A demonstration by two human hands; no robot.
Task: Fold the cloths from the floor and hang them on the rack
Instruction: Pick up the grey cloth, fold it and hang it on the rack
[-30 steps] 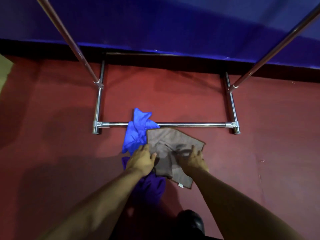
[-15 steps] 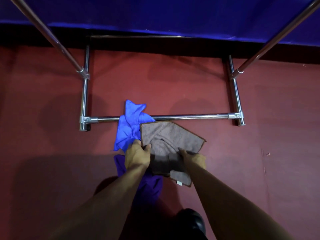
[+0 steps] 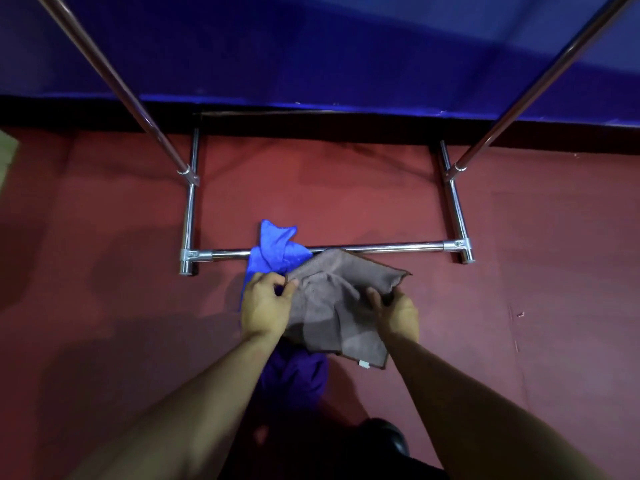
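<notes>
A red floor [image 3: 104, 271] fills most of the frame, with a blue wall [image 3: 311, 46] across the top. The chrome rack [image 3: 381, 247] stands on the floor at center, its uprights slanting to the upper corners. Just below its low bar, the brown cloth [image 3: 332, 299] is held up, rumpled. The left hand [image 3: 265, 306] pinches its left edge; the right hand [image 3: 398, 311] grips its right edge. A blue cloth [image 3: 273, 249] drapes over the bar beside it, and a purple cloth [image 3: 294, 375] lies lower center.
</notes>
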